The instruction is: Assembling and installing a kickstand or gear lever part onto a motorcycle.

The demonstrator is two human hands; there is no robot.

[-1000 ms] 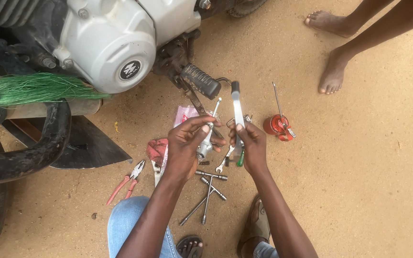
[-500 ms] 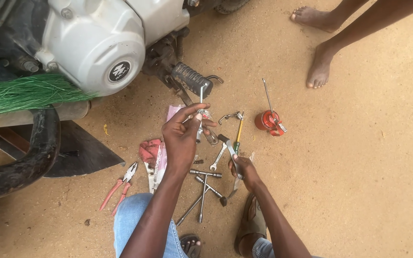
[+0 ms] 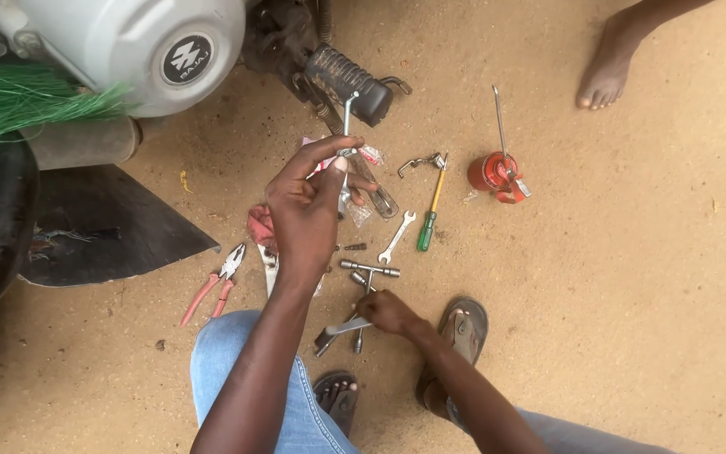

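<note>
Lowered since before, right hand (image 3: 390, 313) grips a grey tool (image 3: 339, 333); left hand (image 3: 313, 210) pinches a thin metal rod (image 3: 347, 113).

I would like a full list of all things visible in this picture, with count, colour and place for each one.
motorcycle engine cover: 1, silver, top left
footpeg: 1, black, top centre
green fibres: 1 bundle, far left
oil can: 1, red with a thin spout, right of centre
screwdriver: 1, green and yellow, on the sand
open-end spanner: 1, silver, beside the screwdriver
pliers: 1, red handles, lower left
T-handle wrench: 1, silver, centre
bare foot: 1, another person's, top right
sandals: 2, dark, bottom centre
left hand: raised, holds a thin metal tool
right hand: low, on a grey metal tool
</note>
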